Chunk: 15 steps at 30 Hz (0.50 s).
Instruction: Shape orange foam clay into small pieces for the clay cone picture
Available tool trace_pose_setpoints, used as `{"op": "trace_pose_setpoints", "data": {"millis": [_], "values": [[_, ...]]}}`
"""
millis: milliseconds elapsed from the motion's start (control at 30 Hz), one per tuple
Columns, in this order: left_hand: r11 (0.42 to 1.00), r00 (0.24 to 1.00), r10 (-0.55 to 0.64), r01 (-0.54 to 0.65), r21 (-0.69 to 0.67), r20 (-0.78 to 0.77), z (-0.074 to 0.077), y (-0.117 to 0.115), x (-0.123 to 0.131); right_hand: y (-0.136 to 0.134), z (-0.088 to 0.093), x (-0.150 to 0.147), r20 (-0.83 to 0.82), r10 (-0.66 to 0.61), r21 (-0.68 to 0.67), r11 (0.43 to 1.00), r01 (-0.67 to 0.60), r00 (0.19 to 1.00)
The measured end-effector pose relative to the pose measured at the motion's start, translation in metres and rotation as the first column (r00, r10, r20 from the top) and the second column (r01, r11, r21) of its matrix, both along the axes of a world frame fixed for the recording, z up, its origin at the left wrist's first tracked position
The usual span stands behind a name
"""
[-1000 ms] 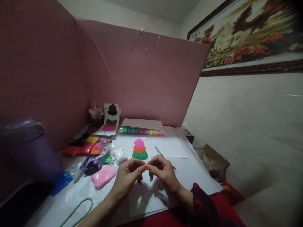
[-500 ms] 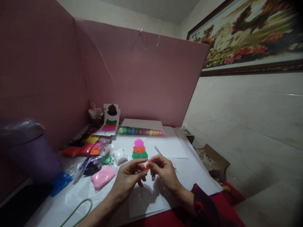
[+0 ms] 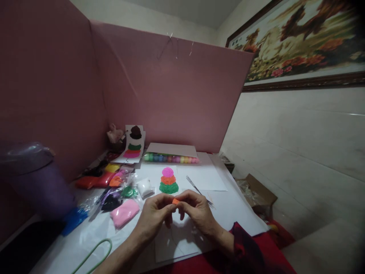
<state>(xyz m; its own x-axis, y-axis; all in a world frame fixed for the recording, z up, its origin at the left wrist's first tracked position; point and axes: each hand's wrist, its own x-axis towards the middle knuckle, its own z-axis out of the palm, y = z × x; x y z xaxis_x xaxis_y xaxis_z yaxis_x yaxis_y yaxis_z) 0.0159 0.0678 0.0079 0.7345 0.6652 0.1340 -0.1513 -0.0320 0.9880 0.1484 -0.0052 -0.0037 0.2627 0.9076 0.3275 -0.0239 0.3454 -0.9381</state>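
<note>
A small orange piece of clay (image 3: 176, 201) is pinched between my two hands, over the near part of the white table. My left hand (image 3: 155, 215) grips its left side with thumb and forefinger. From the right, my right hand (image 3: 198, 211) pinches the same piece. Just beyond my fingers lies a sheet with a stacked shape (image 3: 168, 180) in pink, orange and green. A metal tool (image 3: 196, 187) rests right of that shape. Under my hands is a white sheet (image 3: 171, 251).
Bagged clay, including a pink pack (image 3: 124, 214) and a white pack (image 3: 145, 187), lies to the left. A purple container (image 3: 42, 182) stands far left. Behind are a row of coloured clay (image 3: 171, 158) and a coloured picture sheet (image 3: 134, 152). An open box (image 3: 261, 192) sits at right.
Both hands have drawn closer together around the orange piece, which now sits flatter between the fingertips. More of the green layer and the metal tool shows.
</note>
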Motion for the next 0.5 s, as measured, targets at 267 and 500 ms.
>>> {"op": "trace_pose_setpoints", "data": {"millis": [267, 500], "values": [[0.992, 0.998, -0.043, 0.048, -0.115, 0.048, -0.0006, 0.0013, 0.0002, -0.0070, 0.0041, 0.0027, 0.405, -0.174, 0.183, 0.977, 0.106, 0.898], [0.994, 0.998, -0.027, 0.033, -0.106, 0.057, 0.0029, 0.0011, -0.0004, -0.0077, 0.0051, 0.0006, 0.382, -0.178, 0.102, 0.983, 0.150, 0.907]]}}
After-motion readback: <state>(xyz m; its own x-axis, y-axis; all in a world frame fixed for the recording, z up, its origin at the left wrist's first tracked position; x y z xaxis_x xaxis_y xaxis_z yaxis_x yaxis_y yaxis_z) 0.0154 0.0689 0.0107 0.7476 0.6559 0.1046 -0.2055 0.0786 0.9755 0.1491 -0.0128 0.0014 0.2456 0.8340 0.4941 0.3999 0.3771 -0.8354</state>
